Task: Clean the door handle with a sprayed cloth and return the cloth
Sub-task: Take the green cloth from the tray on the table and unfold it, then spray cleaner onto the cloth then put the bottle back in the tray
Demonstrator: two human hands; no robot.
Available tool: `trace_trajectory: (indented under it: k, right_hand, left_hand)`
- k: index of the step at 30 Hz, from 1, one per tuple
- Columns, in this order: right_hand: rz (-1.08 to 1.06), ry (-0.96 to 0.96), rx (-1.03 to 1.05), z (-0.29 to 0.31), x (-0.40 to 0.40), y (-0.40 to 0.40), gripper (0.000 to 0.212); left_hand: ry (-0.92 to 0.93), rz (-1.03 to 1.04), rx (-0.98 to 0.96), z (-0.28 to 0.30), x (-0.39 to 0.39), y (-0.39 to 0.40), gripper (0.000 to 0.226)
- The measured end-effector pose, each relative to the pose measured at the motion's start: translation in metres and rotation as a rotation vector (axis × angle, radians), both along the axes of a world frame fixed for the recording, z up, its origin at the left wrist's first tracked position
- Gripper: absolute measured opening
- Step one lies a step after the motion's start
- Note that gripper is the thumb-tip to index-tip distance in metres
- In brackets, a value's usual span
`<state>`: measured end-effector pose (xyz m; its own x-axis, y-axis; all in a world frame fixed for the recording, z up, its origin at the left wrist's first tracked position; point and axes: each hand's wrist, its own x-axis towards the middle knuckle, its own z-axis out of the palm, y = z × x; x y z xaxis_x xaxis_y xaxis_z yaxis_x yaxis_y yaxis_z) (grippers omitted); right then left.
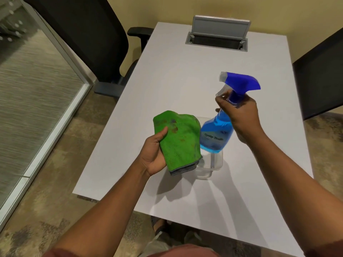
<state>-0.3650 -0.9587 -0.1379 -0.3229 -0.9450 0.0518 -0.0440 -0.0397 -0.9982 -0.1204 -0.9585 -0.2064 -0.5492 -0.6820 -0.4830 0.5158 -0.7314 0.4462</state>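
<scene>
Step in hand, as judged: wetting the cloth, i.e. early in the task; handle wipe and cloth return not yet done.

- Green cloth (177,140) is held up above the bench (185,71) in the left hand (154,154), folded, with a grey edge at the bottom. Thumb is pressed on the face; the other fingers are hidden behind, so the hand is closed on the cloth. Dark stains are seen on the fabric.
- Spray bottle (219,130) is gripped at the neck by the right hand (241,115), tilted, blue liquid inside. Fingers (221,98) are laid at the trigger; whether it is squeezed cannot be told. No mist is seen.
- Nozzle is pointed left and away, above the cloth rather than squarely at it.
- A clear plastic container (213,164) is seen on the bench directly under bottle and cloth, likely their storage spot.
- Door handle is not in view. A glass partition (37,80) is seen at left.

Next move, as judged: nozzle to be angled down onto the cloth face and the trigger pulled; bottle then to be set down, probably in the container, and the cloth carried to the door. Overspray onto the bench is the risk if aim is not corrected.
</scene>
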Motion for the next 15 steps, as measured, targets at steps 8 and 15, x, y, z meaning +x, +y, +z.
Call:
trace_trajectory:
  k: [8,15]
  right_hand:
    - [0.243,-0.200,0.250,0.028,-0.023,0.050,0.031]
    - [0.562,-0.004,0.389,0.041,-0.028,0.091,0.052]
  left_hand:
    - [0.043,-0.051,-0.024,0.003,-0.011,-0.009,0.041]
    - [0.074,-0.073,-0.030,0.001,-0.021,-0.012,0.048]
